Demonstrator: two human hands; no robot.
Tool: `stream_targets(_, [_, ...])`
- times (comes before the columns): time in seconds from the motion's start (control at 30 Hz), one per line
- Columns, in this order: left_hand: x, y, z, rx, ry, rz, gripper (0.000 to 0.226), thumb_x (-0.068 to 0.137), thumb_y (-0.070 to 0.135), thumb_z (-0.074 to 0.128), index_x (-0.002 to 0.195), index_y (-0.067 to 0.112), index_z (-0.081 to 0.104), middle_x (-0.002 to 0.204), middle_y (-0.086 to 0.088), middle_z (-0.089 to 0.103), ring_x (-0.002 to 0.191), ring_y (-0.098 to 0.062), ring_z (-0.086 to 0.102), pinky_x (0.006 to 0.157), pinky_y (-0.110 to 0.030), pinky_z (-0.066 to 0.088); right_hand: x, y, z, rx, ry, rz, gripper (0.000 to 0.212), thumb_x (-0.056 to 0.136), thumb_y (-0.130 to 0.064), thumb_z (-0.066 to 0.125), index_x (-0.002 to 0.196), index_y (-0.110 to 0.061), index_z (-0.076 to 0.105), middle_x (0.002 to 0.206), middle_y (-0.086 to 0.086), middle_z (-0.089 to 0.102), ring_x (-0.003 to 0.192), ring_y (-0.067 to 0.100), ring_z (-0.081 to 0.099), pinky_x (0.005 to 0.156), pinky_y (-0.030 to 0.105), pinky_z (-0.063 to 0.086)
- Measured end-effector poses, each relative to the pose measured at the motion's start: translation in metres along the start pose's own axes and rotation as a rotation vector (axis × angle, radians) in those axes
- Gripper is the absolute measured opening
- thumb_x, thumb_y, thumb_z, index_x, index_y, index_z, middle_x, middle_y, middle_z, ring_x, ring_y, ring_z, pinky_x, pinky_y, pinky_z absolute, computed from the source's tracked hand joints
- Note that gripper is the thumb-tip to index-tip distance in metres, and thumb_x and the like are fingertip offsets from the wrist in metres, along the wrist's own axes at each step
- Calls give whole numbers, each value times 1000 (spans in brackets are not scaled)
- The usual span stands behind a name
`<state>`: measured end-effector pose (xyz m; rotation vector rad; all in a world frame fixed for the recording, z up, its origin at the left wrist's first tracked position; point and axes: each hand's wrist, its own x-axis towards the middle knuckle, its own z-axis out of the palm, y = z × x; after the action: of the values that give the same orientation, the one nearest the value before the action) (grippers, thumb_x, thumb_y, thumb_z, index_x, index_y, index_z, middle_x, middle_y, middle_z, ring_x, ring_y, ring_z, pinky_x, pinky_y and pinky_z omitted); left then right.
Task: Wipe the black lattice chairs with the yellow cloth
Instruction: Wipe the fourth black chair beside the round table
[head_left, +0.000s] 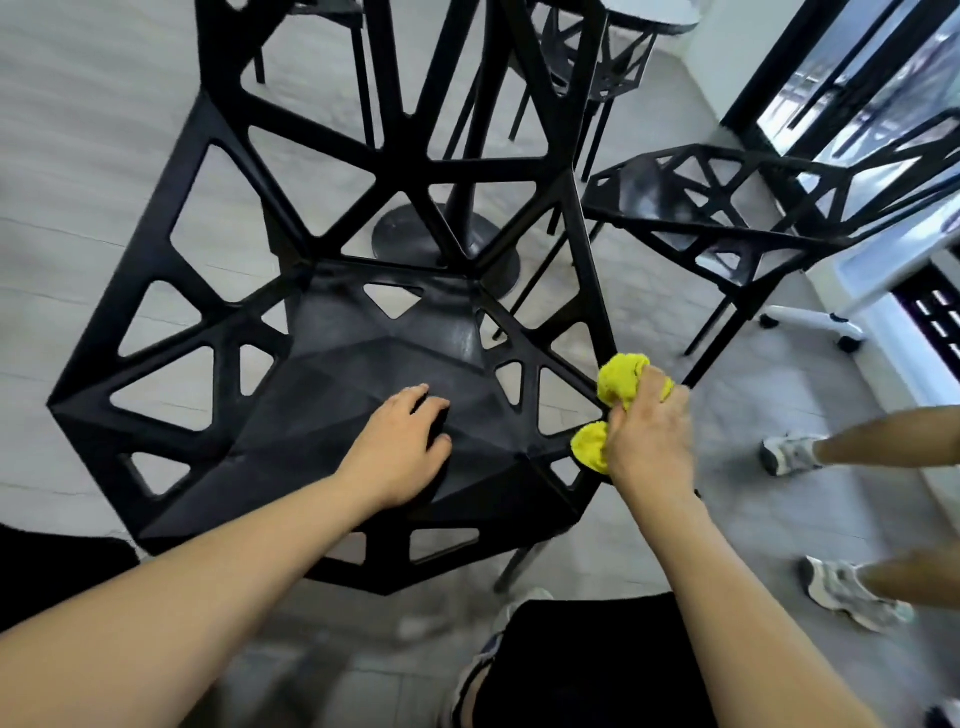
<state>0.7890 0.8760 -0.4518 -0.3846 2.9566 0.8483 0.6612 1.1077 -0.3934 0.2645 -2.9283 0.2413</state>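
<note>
A black lattice chair (332, 322) stands right below me, seat facing up and backrest rising away from me. My left hand (402, 447) rests on the seat's middle with fingers lightly bent, holding nothing. My right hand (649, 431) grips a bunched yellow cloth (621, 382) against the bar at the seat's right edge. Yellow folds show above and below my fingers. A second black lattice chair (727, 208) stands to the right.
A round black table base (415, 234) and its post sit behind the near chair, seen through the lattice. More black chairs stand at the back. Another person's legs and sneakers (841, 587) are at the right. A white wheeled base (810, 317) and a window line the right wall.
</note>
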Motion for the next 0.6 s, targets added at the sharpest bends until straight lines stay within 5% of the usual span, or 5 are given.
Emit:
stream_targets(0.17, [-11, -39, -23, 182, 84, -18, 45, 97, 33, 51, 140, 17, 52, 151, -12, 43, 140, -29, 38, 114, -40, 32, -11, -49, 1, 96, 296, -314, 48, 84, -32, 64, 129, -17, 55, 127, 17, 47, 102, 36, 45, 86, 47, 44])
stream_targets(0.33, [-4, -66, -34, 316, 69, -33, 51, 101, 36, 42, 150, 26, 39, 159, -8, 32, 147, -29, 28, 121, -40, 19, -29, -126, 64, 30, -70, -451, 52, 87, -40, 55, 134, -18, 52, 127, 11, 55, 108, 35, 52, 92, 45, 39])
stream_targets(0.47, [-5, -72, -26, 330, 96, -69, 55, 101, 43, 32, 155, 31, 29, 164, -3, 23, 151, -25, 17, 124, -38, 8, 6, -154, 94, -61, -29, -445, 44, 89, -40, 61, 126, -18, 57, 113, 10, 59, 98, 34, 56, 83, 44, 40])
stream_targets(0.6, [-7, -69, -27, 291, 102, -52, 63, 94, 45, 20, 153, 28, 36, 162, -6, 29, 151, -26, 21, 124, -41, 11, 69, -179, 102, -143, -60, -370, 30, 98, -15, 39, 125, -11, 51, 120, 14, 54, 107, 35, 50, 90, 43, 36])
